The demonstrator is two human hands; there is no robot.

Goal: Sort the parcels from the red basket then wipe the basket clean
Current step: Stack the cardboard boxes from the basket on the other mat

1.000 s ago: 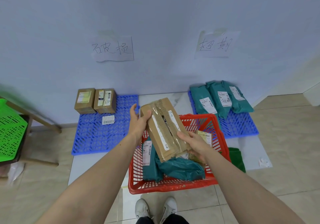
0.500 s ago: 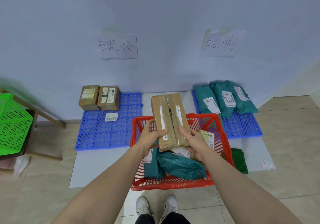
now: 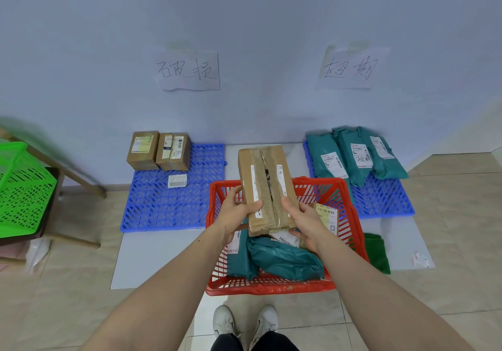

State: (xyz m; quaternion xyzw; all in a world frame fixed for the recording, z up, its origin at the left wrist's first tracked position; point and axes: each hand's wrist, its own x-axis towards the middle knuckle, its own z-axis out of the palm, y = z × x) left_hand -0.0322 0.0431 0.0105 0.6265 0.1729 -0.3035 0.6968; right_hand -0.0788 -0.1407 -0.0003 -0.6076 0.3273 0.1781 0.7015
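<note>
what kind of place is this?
Probably a parcel-sorting corner in a plain tiled room, not a warehouse proper: two handwritten wall signs above blue pallets holding sorted boxes and green mailers, and a red basket of labelled parcels on the floor.

A green basket (image 3: 21,187) sits far left, seemingly on a wooden stand (image 3: 81,182). A green cloth (image 3: 377,253) lies right, near a white scrap (image 3: 419,259).

Red lattice basket (image 3: 350,231), brown taped box (image 3: 267,187), teal mailers (image 3: 285,258), blue grid pallets (image 3: 168,206).
</note>
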